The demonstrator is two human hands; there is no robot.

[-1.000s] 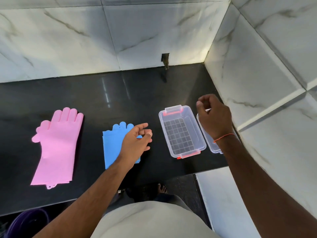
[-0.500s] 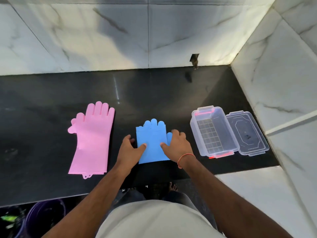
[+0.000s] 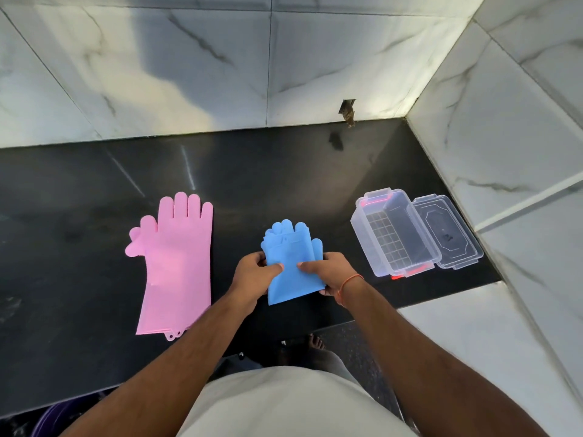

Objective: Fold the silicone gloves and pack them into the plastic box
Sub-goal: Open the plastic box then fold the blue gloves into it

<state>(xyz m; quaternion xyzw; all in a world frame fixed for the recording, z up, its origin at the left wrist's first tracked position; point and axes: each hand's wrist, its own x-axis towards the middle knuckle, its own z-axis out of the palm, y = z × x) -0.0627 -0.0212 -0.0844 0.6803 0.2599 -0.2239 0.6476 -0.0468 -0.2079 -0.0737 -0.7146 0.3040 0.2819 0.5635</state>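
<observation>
The folded blue silicone gloves (image 3: 290, 253) are lifted a little off the black counter (image 3: 284, 171) near its front edge. My left hand (image 3: 254, 275) grips their left side and my right hand (image 3: 328, 272) grips their right side, thumbs on top. The pink silicone gloves (image 3: 176, 263) lie flat and unfolded on the counter to the left. The clear plastic box (image 3: 394, 234) with red latches stands open and empty to the right of my hands.
The box's clear lid (image 3: 448, 234) lies right beside the box, near the marble side wall (image 3: 504, 137). A marble back wall (image 3: 220, 74) bounds the counter. A small dark fitting (image 3: 347, 110) sits at the back wall's base. A purple bucket (image 3: 60, 421) is below the counter.
My right hand came from the lid over to the blue gloves. Both hands, first pressing the gloves flat, now grip them and have raised them off the counter.
</observation>
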